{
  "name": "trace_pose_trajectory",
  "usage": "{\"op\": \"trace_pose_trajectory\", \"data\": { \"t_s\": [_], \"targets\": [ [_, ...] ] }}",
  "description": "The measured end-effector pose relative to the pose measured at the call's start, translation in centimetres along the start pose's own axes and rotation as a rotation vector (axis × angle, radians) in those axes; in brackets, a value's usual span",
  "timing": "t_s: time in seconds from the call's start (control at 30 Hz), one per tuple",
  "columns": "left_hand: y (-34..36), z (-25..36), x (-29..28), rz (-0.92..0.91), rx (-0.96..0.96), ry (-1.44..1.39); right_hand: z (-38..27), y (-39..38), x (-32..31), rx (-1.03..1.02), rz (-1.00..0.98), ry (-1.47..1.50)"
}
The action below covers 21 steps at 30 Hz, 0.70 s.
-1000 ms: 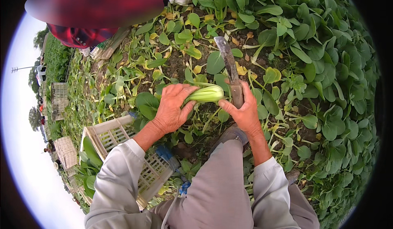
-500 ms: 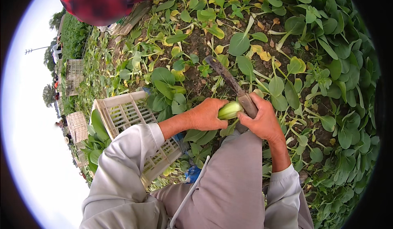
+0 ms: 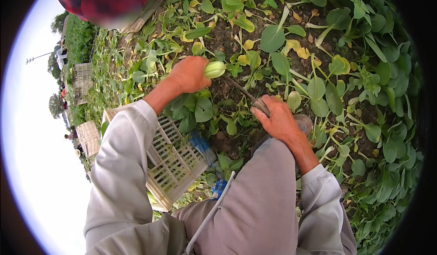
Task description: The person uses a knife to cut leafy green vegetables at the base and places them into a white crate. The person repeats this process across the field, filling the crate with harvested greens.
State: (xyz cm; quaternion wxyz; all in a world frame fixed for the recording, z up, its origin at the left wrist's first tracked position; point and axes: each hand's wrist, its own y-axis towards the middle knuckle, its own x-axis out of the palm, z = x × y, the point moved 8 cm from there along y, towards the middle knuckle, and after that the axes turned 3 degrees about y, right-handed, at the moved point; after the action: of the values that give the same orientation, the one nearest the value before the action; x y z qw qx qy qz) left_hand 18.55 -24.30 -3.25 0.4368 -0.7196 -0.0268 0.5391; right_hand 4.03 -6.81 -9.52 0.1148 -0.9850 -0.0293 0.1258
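Dark soil [image 3: 227, 38] carries rows of green leafy plants [image 3: 273, 37], scattered yellow leaves [image 3: 298, 50] among them, and a white slatted crate [image 3: 170, 164] at the lower left.

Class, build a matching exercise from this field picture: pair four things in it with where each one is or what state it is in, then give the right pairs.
Things:
1. left hand
2. right hand
3. white slatted crate
4. red checked sleeve

Places or states:
A. on the ground beside the person's left leg
B. at the top edge, belonging to another person
C. closed round a pale green vegetable
D. gripping the handle of a knife

Pairs: 1-C, 2-D, 3-A, 4-B
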Motion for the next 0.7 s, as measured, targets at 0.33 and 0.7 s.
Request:
{"op": "trace_pose_trajectory", "data": {
  "t_s": [0.33,0.7],
  "targets": [
    [-2.4,-6.8,9.4,-0.261,0.026,-0.164,2.9,4.7,10.2,0.233,-0.3,-0.14],
    [-5.5,-5.1,11.5,-0.278,0.004,0.075,4.4,7.3,13.2,0.276,-0.377,-0.153]
  ]
}}
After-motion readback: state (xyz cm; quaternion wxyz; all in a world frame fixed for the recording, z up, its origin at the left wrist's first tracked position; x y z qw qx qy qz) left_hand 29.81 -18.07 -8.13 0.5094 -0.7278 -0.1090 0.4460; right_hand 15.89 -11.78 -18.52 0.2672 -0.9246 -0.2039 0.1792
